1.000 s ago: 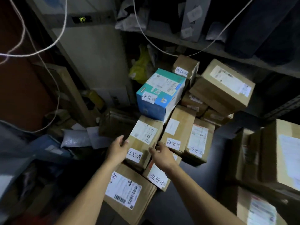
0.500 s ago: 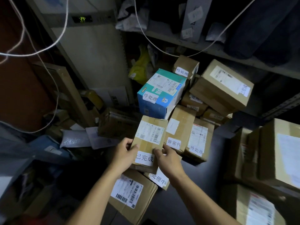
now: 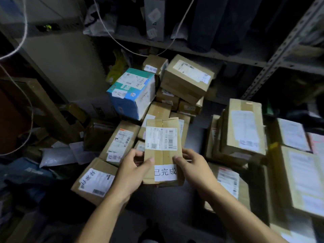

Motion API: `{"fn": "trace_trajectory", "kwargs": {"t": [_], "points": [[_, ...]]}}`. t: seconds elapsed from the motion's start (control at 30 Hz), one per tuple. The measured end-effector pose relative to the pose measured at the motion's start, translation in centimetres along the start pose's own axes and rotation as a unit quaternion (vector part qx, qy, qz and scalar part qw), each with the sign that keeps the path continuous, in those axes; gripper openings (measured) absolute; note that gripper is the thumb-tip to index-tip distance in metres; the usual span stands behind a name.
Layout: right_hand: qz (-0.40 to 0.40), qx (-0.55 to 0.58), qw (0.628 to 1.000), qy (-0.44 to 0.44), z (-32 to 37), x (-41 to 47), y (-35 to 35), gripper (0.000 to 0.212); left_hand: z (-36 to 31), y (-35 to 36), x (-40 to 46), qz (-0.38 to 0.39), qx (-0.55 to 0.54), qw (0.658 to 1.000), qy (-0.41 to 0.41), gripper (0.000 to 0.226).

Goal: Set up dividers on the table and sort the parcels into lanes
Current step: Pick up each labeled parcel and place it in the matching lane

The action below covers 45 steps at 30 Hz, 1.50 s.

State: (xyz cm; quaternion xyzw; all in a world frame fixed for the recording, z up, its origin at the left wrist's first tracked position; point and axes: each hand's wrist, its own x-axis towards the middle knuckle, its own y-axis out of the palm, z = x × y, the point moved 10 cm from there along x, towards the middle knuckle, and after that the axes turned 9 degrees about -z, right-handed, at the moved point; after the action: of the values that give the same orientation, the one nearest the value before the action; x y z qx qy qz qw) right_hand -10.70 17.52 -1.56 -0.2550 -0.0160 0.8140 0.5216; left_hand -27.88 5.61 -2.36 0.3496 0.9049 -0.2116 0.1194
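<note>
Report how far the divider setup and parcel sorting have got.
Done: nothing visibly; no dividers or lanes show, and the parcel heap, including the blue box, lies jumbled under the shelf. In hand: the left hand and right hand hold one brown parcel labelled 已完成, lifted off the heap. Left: dividers, then nearly every parcel.

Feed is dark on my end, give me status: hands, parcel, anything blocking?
Left hand and right hand both grip the brown parcel, lifted, label up. Parcel pile crowds behind, blue box among it. No dividers in view.
</note>
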Motion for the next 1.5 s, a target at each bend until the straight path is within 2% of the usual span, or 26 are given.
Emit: {"fn": "trace_trajectory", "kwargs": {"t": [0.23, 0.6, 1.0, 1.27, 1.5], "points": [[-0.039, 0.023, 0.999, -0.029, -1.3, -5.6, -11.0, 0.028, -3.8, 6.6, -8.8, 0.012, 0.005, 0.996, 0.084, 0.02], [-0.125, 0.073, 0.989, -0.018, -7.1, -12.2, -25.5, 0.018, -5.5, 18.8, -17.5, 0.113, 0.039, 0.984, 0.135, 0.019], [-0.192, 0.093, 0.977, 0.013, -11.2, -14.6, -33.4, 0.021, -5.9, 27.3, -21.3, 0.192, 0.058, 0.972, 0.124, 0.02], [-0.232, 0.088, 0.969, -0.004, -9.2, -13.7, -36.2, 0.018, -9.5, 30.1, -20.6, 0.228, 0.049, 0.962, 0.141, 0.02], [-0.263, 0.109, 0.958, -0.041, -6.0, -11.5, -43.2, 0.02, -15.7, 36.4, -20.9, 0.243, 0.015, 0.954, 0.177, 0.019]]}}
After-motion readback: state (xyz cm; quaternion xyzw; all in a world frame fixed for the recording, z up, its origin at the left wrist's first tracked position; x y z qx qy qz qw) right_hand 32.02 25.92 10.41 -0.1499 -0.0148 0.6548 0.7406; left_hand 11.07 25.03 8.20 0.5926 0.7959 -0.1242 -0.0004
